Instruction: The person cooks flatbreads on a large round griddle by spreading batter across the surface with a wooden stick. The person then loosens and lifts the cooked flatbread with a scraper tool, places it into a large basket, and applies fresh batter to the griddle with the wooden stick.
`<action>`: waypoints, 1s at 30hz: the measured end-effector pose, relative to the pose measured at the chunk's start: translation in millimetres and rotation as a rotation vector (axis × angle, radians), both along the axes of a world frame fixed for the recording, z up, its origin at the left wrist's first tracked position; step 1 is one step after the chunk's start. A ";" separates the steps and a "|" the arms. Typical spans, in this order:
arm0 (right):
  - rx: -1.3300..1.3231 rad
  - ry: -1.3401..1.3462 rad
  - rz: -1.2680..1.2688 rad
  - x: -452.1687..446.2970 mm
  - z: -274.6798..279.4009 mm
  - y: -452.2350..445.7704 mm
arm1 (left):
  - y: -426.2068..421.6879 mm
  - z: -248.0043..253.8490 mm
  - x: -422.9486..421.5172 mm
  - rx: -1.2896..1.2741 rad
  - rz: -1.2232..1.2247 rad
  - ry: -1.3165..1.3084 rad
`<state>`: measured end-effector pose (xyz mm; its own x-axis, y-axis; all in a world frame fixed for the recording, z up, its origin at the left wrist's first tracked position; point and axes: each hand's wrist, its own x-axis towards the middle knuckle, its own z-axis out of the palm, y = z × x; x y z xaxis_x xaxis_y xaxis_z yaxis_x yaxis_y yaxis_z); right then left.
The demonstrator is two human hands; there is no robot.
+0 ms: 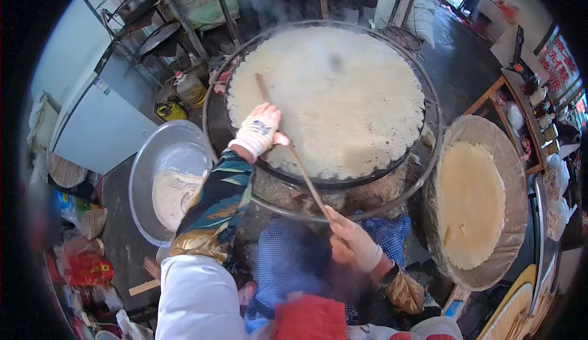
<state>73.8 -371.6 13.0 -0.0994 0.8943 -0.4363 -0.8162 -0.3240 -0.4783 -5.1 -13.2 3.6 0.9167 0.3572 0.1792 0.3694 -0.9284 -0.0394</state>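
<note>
The batter sheet (361, 83) covers most of the round griddle (334, 184), its ragged margin lying close inside the dark rim. A metal ring (439, 119) encircles the griddle, with a band of space between the two. Bare floor (456, 58) extends beyond the ring at the upper right. At the right, a narrow gap separates the ring from the lined basket (516, 202).

The basket contains a pale round flatbread (468, 217); a wooden rack (499, 90) stands just behind it. At the left, a metal basin (136, 187) holding batter (171, 193) sits close against the ring; contact cannot be confirmed. An oil bottle (191, 90) and a white cabinet (101, 123) stand behind the basin. Steam partly veils the far side of the griddle. Blue fabric (278, 266) lies below the near side of the ring.

The wooden stick (306, 178) slants over the sheet, its far end above the left part and its near end past the ring. The left hand (258, 129), gloved, is over the stick's upper length, fingers together and thumb apart; its full grip is hidden. The right hand (356, 242), also gloved, is closed around the near end.
</note>
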 end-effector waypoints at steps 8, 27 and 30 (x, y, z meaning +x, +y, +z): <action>-0.079 -0.804 0.169 -17.4 13.8 15.3 | -42.1 3.0 -136.4 0.013 0.125 -0.301; -0.071 -0.774 0.090 -59.2 30.3 -53.8 | -290.1 -97.6 -81.3 -0.115 -0.081 -0.259; -0.013 -1.168 -0.005 -38.7 9.0 -114.8 | -309.7 -22.4 -91.3 -0.315 -0.188 -0.487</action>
<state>35.1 -486.4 22.0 0.3722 0.8883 -0.2690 0.1163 -0.3322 -0.9360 -96.5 -322.9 -18.8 0.8083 0.3009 0.5060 0.1042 -0.9191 0.3801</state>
